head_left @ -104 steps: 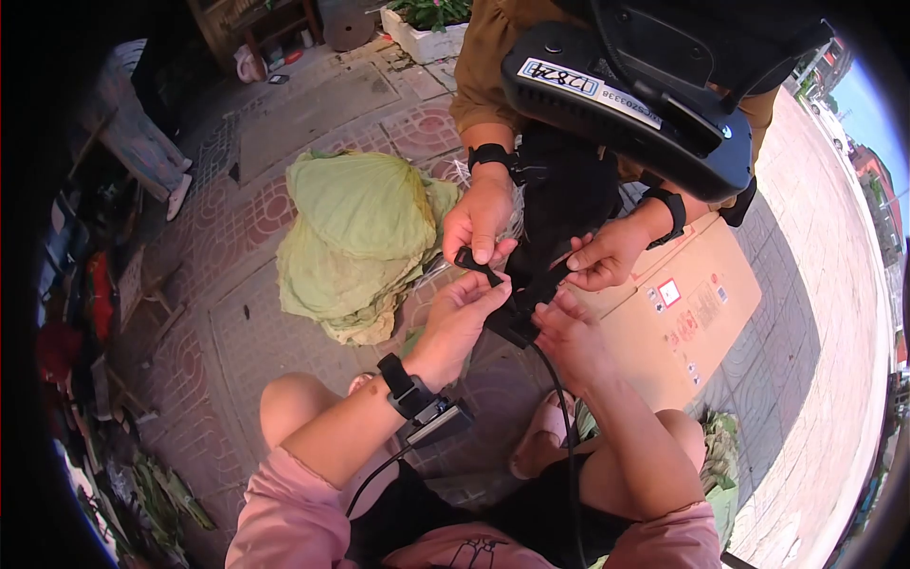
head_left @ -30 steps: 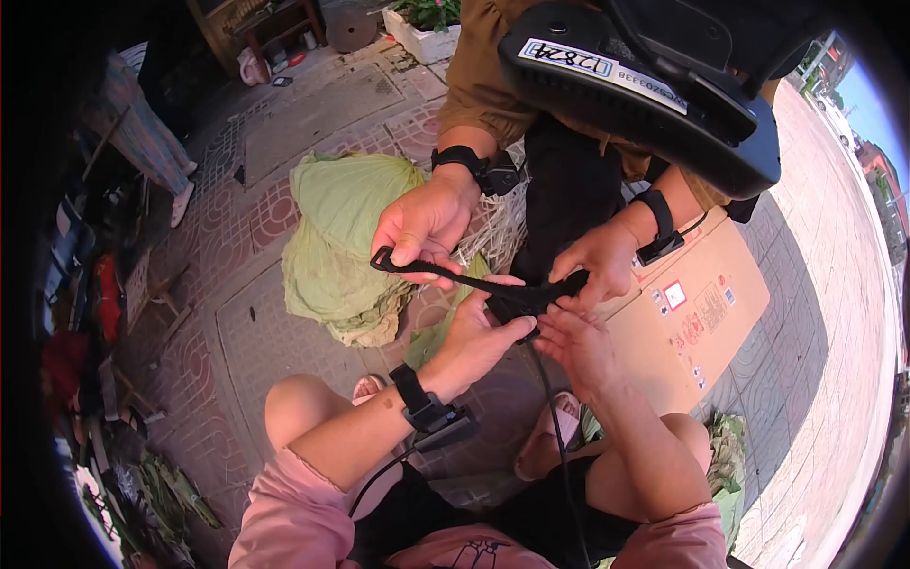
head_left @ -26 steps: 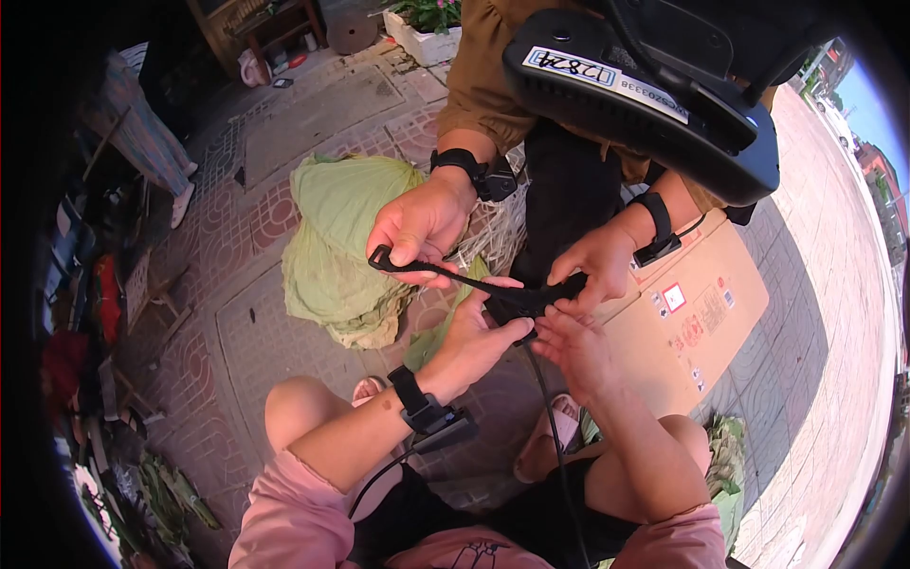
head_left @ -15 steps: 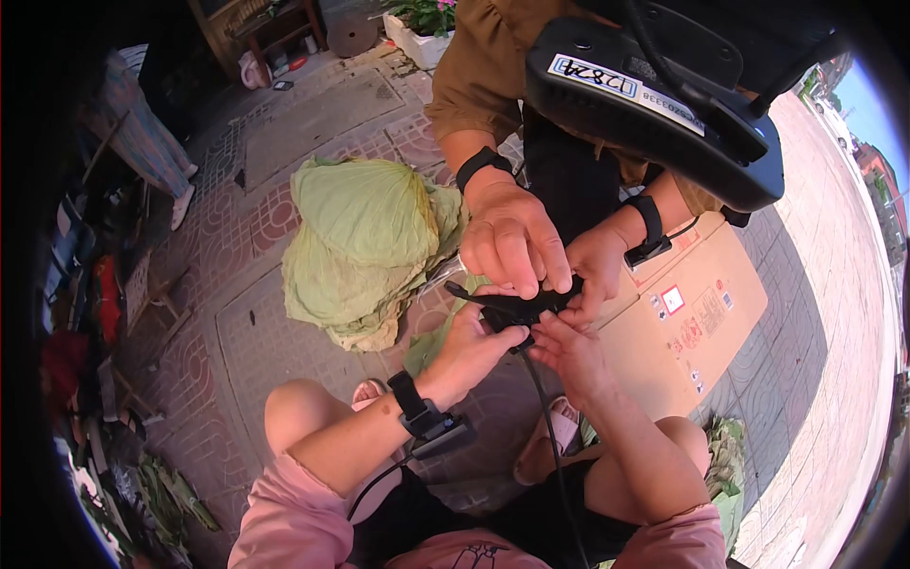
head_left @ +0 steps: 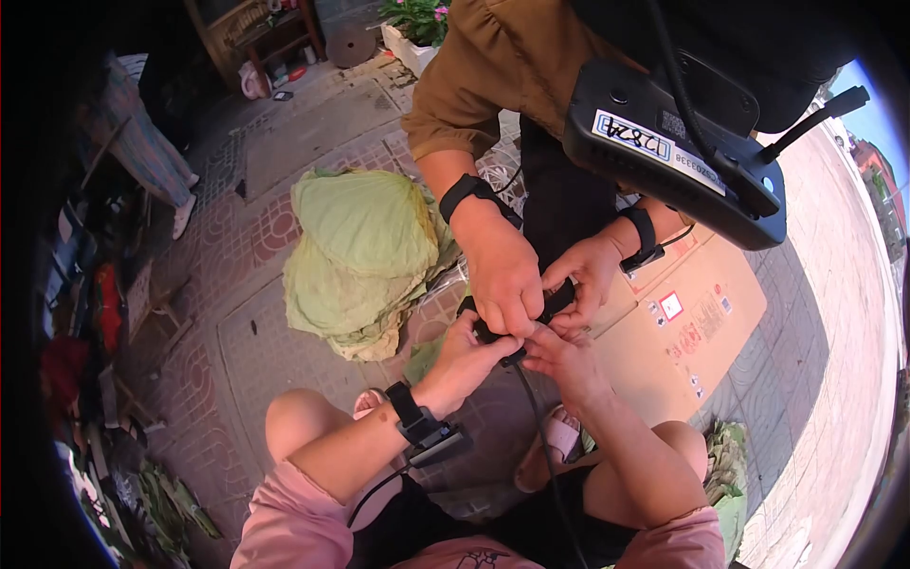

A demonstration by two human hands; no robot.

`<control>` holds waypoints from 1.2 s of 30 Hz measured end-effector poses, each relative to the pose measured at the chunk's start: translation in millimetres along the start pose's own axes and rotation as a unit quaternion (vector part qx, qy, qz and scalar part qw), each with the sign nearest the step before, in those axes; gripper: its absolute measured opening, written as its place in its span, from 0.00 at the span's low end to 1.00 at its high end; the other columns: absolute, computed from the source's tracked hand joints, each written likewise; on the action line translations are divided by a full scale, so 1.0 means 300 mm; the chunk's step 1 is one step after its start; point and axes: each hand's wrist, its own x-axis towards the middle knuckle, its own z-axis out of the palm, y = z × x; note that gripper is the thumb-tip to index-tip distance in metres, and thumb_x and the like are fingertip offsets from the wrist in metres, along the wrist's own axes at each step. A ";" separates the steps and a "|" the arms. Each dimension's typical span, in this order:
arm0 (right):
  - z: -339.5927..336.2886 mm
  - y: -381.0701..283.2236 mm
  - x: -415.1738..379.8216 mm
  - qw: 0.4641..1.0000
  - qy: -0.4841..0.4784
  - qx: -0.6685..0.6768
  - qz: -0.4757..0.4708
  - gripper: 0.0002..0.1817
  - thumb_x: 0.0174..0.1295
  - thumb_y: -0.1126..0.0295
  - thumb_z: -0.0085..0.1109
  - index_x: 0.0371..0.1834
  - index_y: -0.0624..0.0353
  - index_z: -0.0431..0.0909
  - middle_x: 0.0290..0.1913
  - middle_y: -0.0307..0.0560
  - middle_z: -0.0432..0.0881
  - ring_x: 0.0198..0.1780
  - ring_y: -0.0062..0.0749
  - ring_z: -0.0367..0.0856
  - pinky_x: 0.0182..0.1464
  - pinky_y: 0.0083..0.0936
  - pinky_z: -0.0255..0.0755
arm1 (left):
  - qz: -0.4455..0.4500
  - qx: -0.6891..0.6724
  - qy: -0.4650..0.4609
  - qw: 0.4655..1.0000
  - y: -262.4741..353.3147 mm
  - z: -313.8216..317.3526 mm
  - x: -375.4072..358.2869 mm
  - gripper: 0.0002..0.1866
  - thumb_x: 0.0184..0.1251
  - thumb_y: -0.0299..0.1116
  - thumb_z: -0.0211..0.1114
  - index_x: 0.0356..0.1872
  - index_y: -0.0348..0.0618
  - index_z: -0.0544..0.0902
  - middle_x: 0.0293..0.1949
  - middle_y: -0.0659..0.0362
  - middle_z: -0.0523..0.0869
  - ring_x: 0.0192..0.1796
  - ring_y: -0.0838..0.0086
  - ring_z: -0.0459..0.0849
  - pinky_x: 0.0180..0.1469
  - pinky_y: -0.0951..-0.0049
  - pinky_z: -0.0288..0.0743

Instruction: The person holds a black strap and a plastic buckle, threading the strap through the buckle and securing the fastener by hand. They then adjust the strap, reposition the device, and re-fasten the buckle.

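Note:
My left hand [head_left: 462,362] is closed around the near left end of a black device [head_left: 561,300] with a cable [head_left: 533,408] hanging from it. At the device's near side is my right hand [head_left: 567,365], its fingers bent and close together; what they grip, if anything, is hidden. A co-worker's two hands reach in from the far side: one hand [head_left: 502,275] pinches at the device from above, the other hand [head_left: 590,275] holds its right end. Black straps with small modules sit on my left wrist and both of the co-worker's wrists.
Large green leaves [head_left: 365,228] lie stacked on the paving left of the hands. A flattened cardboard box [head_left: 687,327] is on the right. The co-worker's black head-worn device [head_left: 673,142] hangs over the upper right. Another person's legs [head_left: 152,142] stand at far left.
The co-worker's upper hand has moved down and left onto the device, and the head-worn device has shifted lower right. My hands have stayed nearly in place.

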 end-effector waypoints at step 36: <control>-0.001 0.018 0.004 0.999 0.044 -0.007 0.006 0.16 0.65 0.59 0.63 0.45 0.62 0.80 0.40 0.41 0.83 0.41 0.22 0.79 0.38 0.21 0.76 | 0.002 -0.030 -0.043 0.999 -0.015 -0.007 0.003 0.22 0.63 0.31 0.71 0.56 0.45 0.74 0.46 0.64 0.81 0.44 0.82 0.80 0.44 0.79 0.73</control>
